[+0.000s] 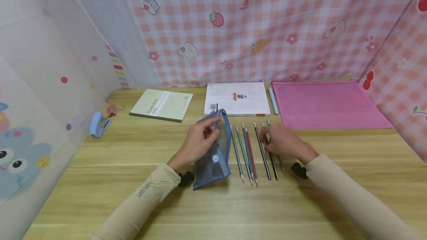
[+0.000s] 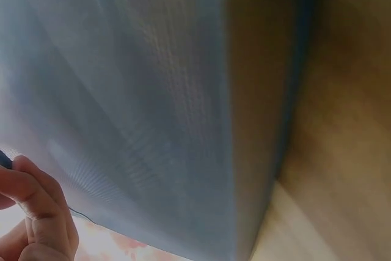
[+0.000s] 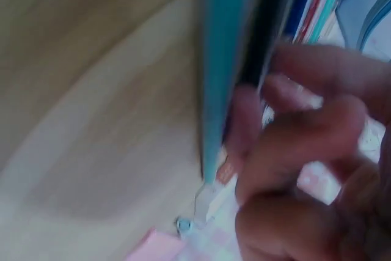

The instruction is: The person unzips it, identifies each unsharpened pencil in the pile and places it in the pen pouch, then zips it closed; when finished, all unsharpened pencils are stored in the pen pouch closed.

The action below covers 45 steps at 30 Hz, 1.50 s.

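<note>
A blue mesh pencil case (image 1: 213,162) stands tilted on the table, its long opening facing right. My left hand (image 1: 200,140) grips its upper edge, with the index finger stretched along the rim; in the left wrist view the mesh (image 2: 134,114) fills most of the picture. My right hand (image 1: 283,142) pinches a black pencil (image 1: 273,166) near its eraser end. Close beside it lies a teal pencil (image 3: 223,47), partly covered by the hand in the head view. Another black pencil (image 1: 261,149) lies just left of those fingers.
Several teal pencils (image 1: 237,155) and a red pencil (image 1: 251,155) lie between case and right hand. Behind are a white book (image 1: 233,99), a light blue pen (image 1: 273,101) and a pink pouch (image 1: 330,105). A green notebook (image 1: 163,105), binder clip (image 1: 112,110) and blue stapler (image 1: 98,124) sit left.
</note>
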Available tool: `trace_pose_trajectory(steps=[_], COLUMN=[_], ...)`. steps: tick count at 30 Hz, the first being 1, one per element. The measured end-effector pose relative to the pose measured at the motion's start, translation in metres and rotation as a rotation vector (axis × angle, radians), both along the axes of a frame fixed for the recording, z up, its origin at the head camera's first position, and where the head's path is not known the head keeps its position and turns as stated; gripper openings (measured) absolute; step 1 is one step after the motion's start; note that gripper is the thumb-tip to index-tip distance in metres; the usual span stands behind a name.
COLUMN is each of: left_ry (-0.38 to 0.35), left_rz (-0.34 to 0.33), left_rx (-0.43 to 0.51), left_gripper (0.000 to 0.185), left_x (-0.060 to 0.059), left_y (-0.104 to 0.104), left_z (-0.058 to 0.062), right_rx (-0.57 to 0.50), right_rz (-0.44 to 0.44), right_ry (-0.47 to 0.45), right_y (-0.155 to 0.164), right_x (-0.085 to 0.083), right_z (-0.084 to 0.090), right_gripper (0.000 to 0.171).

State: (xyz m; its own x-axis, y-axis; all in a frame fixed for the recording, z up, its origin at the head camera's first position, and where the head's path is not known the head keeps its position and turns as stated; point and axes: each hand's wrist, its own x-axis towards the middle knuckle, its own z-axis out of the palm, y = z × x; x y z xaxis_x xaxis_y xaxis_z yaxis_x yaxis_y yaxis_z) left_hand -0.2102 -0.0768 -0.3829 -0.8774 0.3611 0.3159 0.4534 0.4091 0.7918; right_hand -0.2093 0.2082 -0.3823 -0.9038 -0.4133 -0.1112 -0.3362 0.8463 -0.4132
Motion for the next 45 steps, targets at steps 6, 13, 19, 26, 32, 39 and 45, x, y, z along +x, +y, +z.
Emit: trace_pose_trajectory(steps=[6,13,19,26,32,39,45], left_ry=[0.005,0.009,-0.001,-0.011,0.022,0.059,0.071], left_rz=[0.010,0.019,0.025,0.027,0.044,0.069,0.089], left_rx=[-0.003,0.002,0.007,0.004,0.005,0.037,0.081], left_gripper=[0.038,0.037,0.037,0.037,0.036,0.037,0.034], left_x=[0.000,0.001,0.002,0.003,0.003,0.008,0.009], left_y=[-0.002,-0.003,-0.001,0.001,0.006,0.008,0.008], left_z=[0.002,0.004,0.006,0.008,0.008,0.010,0.009], right_rx=[-0.055,-0.484,-0.949,-1.076,-0.999,-0.664,-0.486], right_rz=[-0.106,-0.140,-0.131,-0.216,-0.256,-0.192,-0.083], right_ry=[-0.079,-0.308,-0.445,-0.242,-0.036,0.081,0.046], right_y=[-0.009,-0.004,-0.018,-0.054,-0.088,-0.107,-0.107], right_x=[-0.009,-0.017,-0.015,-0.018,-0.014,-0.002,-0.002], right_z=[0.003,0.004,0.020,0.026,0.019,0.013,0.014], right_gripper=[0.028,0.034,0.042,0.032,0.029,0.027,0.031])
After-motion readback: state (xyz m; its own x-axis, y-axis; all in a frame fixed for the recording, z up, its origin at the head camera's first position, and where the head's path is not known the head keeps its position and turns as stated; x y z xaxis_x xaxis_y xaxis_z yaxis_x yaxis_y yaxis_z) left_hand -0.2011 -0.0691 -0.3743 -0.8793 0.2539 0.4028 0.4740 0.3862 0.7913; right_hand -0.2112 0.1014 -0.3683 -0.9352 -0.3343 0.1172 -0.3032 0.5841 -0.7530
